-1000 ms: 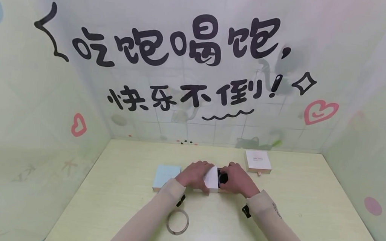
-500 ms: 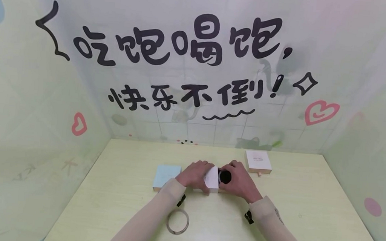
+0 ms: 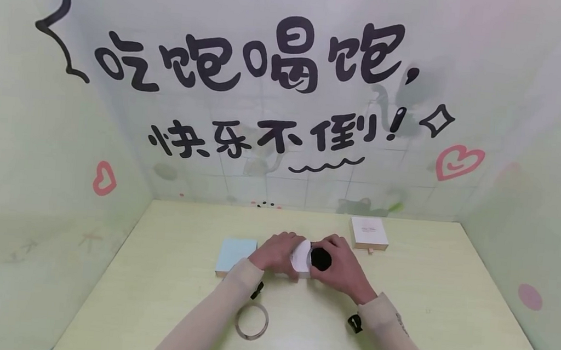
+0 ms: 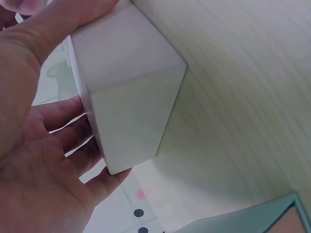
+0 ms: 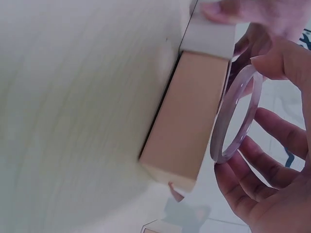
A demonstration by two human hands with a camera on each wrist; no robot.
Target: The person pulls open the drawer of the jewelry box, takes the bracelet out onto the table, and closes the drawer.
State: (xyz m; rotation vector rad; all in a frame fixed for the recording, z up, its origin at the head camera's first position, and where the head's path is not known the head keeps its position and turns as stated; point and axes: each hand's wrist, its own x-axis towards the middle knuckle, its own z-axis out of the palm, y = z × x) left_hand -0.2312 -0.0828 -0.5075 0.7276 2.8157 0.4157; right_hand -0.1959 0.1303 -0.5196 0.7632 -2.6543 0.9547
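My left hand grips the white sleeve of a drawer box, thumb on the near side and fingers along the other. The box's peach drawer is slid partly out to the right, with a small tassel pull at its end. My right hand pinches a pale translucent bangle between thumb and fingers. It is held at the open drawer's top; in the head view the black lining shows through the ring. Part of the sleeve is hidden by the left hand.
A light blue box lies left of the left hand. Behind and to the right is another white box with a small tab. A second bangle lies on the table by the left forearm. Printed walls enclose the table.
The right hand has lifted the bangle from the drawer and turned slightly, so more black lining shows. The left hand keeps its grip on the box. The head view has shifted slightly.
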